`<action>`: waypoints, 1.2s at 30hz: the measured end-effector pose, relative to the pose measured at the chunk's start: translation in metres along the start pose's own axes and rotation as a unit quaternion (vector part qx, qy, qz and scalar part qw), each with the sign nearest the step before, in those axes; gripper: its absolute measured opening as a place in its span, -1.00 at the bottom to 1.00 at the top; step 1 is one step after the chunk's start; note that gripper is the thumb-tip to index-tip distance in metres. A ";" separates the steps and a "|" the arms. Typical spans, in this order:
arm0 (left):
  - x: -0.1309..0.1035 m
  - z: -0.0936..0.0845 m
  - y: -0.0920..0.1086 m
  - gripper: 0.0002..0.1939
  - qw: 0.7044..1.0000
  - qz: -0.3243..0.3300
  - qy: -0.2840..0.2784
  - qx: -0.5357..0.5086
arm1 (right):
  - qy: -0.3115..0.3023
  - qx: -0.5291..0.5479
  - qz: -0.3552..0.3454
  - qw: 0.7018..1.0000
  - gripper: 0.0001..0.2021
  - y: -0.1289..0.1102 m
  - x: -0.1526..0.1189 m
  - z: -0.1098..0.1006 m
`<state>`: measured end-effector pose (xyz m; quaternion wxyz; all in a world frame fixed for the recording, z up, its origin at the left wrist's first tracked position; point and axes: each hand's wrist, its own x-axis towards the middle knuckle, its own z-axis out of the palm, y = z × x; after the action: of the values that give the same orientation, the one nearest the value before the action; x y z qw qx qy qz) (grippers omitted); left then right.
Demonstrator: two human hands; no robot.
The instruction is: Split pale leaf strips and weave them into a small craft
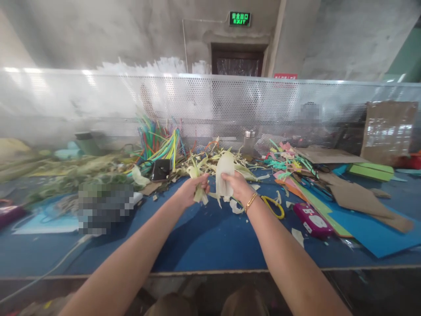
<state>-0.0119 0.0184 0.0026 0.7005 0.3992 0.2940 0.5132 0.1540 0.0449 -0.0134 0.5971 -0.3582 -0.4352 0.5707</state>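
Observation:
My left hand [194, 189] is closed around a bunch of pale green husk strips [201, 196], whose ends stick out above and below the fist. To its right, my right hand [237, 184] pinches a broad, whitish husk leaf [225, 175] that stands upright. A gold bracelet [251, 202] circles the right wrist. Both hands are above the blue tabletop [210, 245], a short way apart. Behind them lies a heap of husk scraps [210, 160], and small torn pieces are scattered below the right hand.
Yellow-handled scissors [274, 208], a purple box [312, 219] and coloured paper [371, 228] lie at the right. Colourful pipe cleaners [159, 140] and a black object [161, 169] are at the back left. A bottle [249, 141] stands before the perforated metal screen [237, 105].

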 end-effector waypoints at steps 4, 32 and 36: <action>0.000 0.000 -0.008 -0.70 0.998 0.031 0.042 0.048 | -0.041 -0.061 0.000 0.997 -0.62 0.002 -0.011 0.008; -0.005 -0.003 0.002 -0.67 0.996 0.008 0.036 0.086 | -0.071 0.004 0.043 0.997 -0.69 -0.002 -0.028 0.031; -0.003 -0.008 0.001 -0.70 0.995 0.003 0.030 0.098 | -0.078 0.000 0.054 0.996 -0.72 0.001 -0.023 0.030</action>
<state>-0.0198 0.0180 -0.0010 0.6474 0.4516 0.3623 0.4957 0.1268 0.0199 -0.0060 0.5297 -0.3357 -0.4605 0.6283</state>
